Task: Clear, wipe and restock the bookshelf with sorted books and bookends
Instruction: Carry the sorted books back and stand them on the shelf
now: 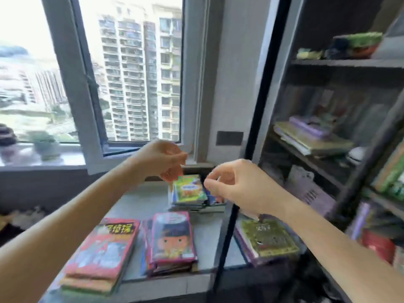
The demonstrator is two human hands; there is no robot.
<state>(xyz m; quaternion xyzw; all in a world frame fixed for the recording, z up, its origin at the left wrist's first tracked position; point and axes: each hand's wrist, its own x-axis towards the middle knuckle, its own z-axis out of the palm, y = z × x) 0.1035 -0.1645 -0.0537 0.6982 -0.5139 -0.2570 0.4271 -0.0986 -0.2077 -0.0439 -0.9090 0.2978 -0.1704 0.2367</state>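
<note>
Window w/ tower blocks outside; potted plant on sill.

Light: daylight from the window, washed out at upper left.
Shade: bookshelf at right dim, its contents murky.
Blur: motion smear on left hand, right hand and shelf items; books on the table soft.
Edges: wide-angle bending of window frame and shelf uprights.
</note>
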